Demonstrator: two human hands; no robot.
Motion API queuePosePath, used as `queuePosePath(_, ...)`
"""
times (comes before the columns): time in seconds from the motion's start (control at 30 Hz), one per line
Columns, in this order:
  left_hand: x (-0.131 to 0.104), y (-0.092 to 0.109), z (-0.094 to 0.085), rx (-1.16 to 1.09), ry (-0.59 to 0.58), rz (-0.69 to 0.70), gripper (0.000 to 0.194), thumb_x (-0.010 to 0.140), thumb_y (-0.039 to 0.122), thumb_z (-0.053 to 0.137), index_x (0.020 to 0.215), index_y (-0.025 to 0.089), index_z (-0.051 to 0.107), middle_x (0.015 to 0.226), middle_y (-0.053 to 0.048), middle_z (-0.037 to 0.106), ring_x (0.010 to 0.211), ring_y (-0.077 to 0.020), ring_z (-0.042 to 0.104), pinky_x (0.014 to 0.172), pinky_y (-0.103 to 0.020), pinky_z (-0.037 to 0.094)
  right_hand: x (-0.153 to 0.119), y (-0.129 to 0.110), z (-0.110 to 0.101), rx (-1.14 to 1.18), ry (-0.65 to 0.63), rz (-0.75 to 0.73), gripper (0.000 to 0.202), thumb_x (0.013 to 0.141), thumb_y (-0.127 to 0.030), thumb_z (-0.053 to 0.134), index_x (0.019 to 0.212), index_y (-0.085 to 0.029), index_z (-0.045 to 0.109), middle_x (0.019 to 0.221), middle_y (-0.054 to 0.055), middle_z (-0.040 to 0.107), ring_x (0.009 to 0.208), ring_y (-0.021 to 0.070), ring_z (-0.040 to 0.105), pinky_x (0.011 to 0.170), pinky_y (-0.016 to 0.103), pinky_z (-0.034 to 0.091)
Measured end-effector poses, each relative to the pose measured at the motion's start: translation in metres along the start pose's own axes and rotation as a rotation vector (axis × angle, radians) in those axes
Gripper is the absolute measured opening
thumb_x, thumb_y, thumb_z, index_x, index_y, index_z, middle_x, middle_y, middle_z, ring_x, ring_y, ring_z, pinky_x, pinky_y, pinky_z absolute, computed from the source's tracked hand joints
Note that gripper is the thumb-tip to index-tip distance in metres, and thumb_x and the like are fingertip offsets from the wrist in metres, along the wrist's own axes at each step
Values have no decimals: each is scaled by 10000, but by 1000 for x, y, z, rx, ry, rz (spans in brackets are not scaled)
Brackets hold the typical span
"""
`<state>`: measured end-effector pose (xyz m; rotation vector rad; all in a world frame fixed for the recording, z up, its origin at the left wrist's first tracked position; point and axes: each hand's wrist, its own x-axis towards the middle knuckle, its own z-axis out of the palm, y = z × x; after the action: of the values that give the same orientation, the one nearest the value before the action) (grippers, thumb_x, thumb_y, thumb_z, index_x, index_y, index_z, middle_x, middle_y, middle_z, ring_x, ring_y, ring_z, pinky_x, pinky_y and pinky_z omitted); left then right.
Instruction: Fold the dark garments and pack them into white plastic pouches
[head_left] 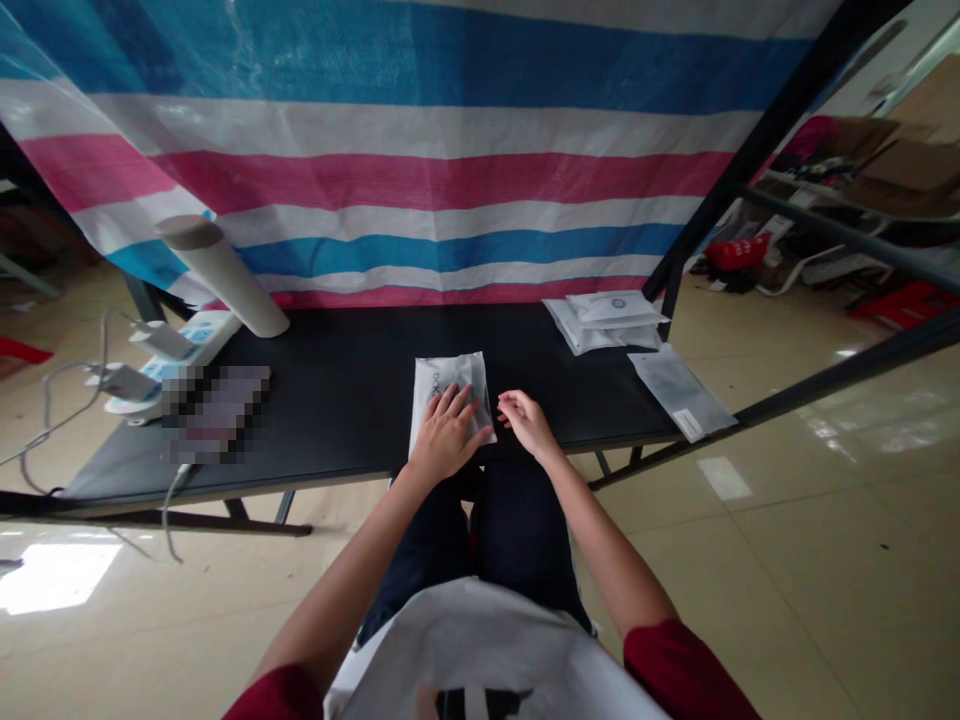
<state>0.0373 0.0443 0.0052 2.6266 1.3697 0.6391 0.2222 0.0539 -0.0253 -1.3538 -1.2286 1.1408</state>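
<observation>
A white plastic pouch with dark print lies flat on the black table in front of me. My left hand rests on it, fingers spread and palm down, covering its lower middle. Just right of the pouch, my right hand hovers near the table's front edge. Its fingers are curled with the fingertips close together, and whether anything small is between them cannot be made out. Farther right, several similar white pouches are stacked, and one flat frosted bag with a white label overhangs the table's right end.
At the left stand a white cylindrical bottle and a power strip with plugged-in chargers. A blurred phone lies beside them with its cable hanging over the front edge. A striped plastic sheet hangs behind the table; a black metal frame runs along the right.
</observation>
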Motion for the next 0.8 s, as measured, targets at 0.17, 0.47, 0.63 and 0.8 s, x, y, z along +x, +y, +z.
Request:
queuePosePath(0.17,-9,1,-16,-58,29,84,417,878,452,574,1202,190,598,1297,-126,577,1293,-313,455,1050,-486,391,-24,-6,-5,-56,-272,42,270,793,-447,652,834,-216,518,695,-31,622,595,136,616,521,228,442)
queuePosePath(0.47,-22,-3,-1,-80,-17,172,198,949,310,518,1005,202,674,1034,-62,695,959,-218,607,842,-354,482,-31,-8,8,53,-303,47,380,703,-477,732,730,-215,457,615,-67,527,554,121,588,476,205,411)
queuePosePath(0.63,-15,-4,-3,-94,-30,157,231,967,222,463,944,201,692,929,-46,700,866,-189,616,795,-314,488,-27,-3,14,121,-192,66,412,691,-509,718,713,-226,420,589,-65,547,512,115,567,514,237,455)
queuePosePath(0.8,-17,5,-2,-125,13,171,252,966,174,436,947,184,687,890,-61,685,827,-188,613,768,-318,493,-8,4,22,52,-108,33,346,694,-437,682,723,-236,402,572,-82,515,513,119,537,536,249,455)
